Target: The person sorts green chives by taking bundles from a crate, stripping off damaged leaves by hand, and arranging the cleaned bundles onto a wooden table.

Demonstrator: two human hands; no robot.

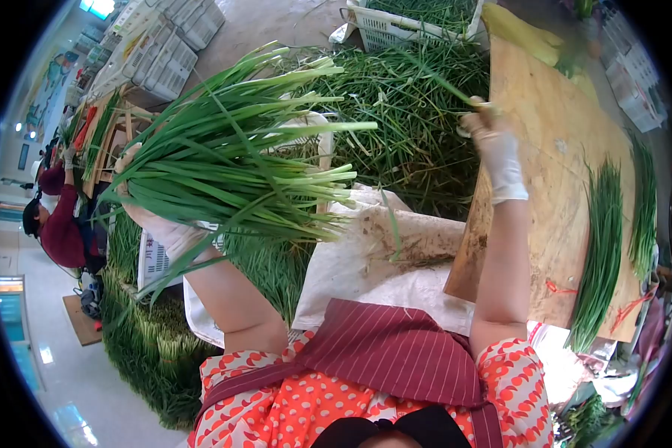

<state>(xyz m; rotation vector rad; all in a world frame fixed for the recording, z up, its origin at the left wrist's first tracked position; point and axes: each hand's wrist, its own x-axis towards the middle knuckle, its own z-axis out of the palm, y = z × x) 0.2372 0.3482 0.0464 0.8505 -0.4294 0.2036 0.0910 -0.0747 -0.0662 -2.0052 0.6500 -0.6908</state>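
My left hand [173,228], in a white glove, is closed around a thick bunch of garlic chives [231,168]. Their pale cut ends point right, and the leaves hide most of the fingers. My right hand [494,145], also gloved, is raised near the left edge of the wooden board, slightly blurred. Its fingers are pinched on a single chive stalk [444,81] that slants up to the left. Between the hands lies a heap of loose green leaves and scraps [403,134]. A soiled white sack [381,239] spreads over my lap.
On the wooden board [537,172] at right lie chive bundles [603,246], with red ties [560,287] nearby. A white crate [396,30] of greens stands ahead. Stacked crates [157,60] are at upper left. Chive bundles [160,351] line the floor; another person [63,224] works at far left.
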